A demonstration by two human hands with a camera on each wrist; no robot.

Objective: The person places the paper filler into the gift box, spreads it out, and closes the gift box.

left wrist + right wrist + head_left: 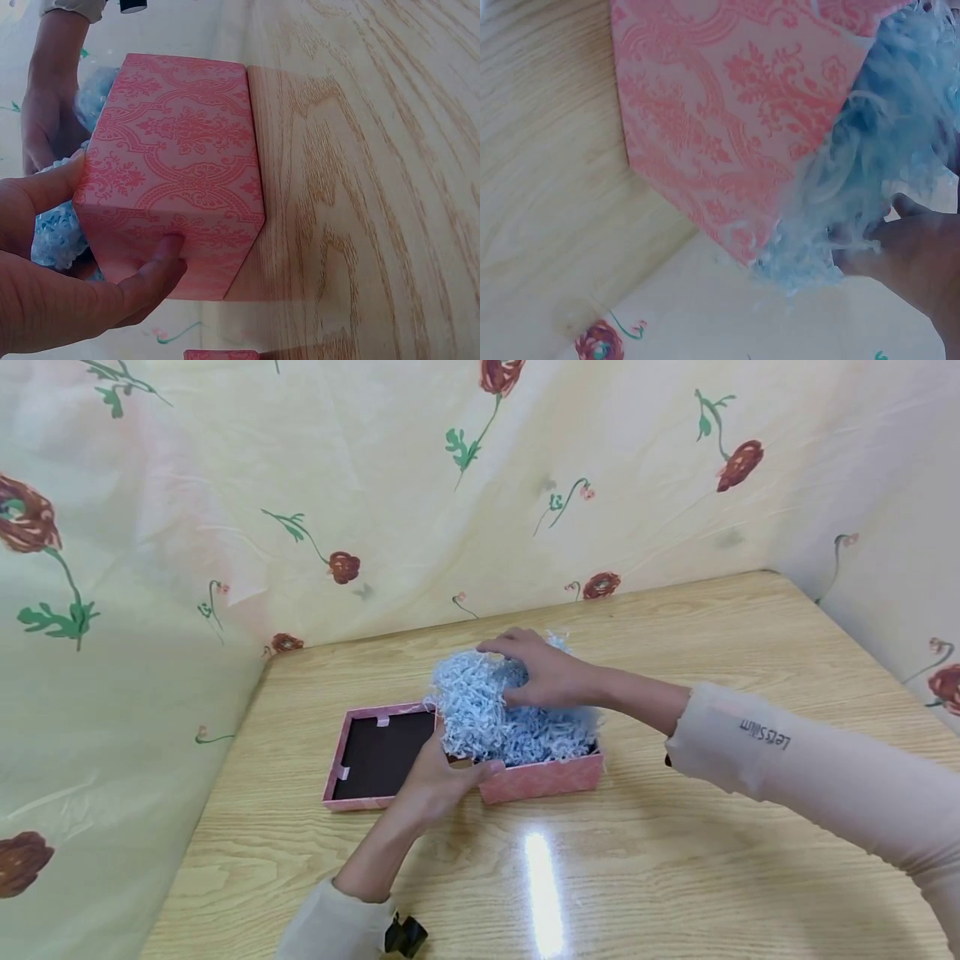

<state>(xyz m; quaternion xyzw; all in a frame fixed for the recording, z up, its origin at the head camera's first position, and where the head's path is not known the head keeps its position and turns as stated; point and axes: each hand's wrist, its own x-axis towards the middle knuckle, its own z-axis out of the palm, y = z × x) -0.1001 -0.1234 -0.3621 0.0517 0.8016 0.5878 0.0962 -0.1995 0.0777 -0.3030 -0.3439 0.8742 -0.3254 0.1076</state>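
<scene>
on the pale wooden table point(675, 827) we see the pink patterned cardboard box point(551, 777) heaped with pale blue shredded paper point(487, 718), the left hand point(438, 781) gripping its near corner with curled fingers, the right hand point(547, 672) pressing relaxed fingers onto the shreds, its open pink lid point(375, 756) just beside.

Left hand point(60, 289) grips pink patterned box point(176, 157) at its near corner, thumb point(52, 184) on the rim, a fingertip point(166, 251) on the side wall. Blue paper shred point(56, 236) inside box. Other hand point(46, 124) rests in shred. Box sits on wood table point(360, 180).
</scene>
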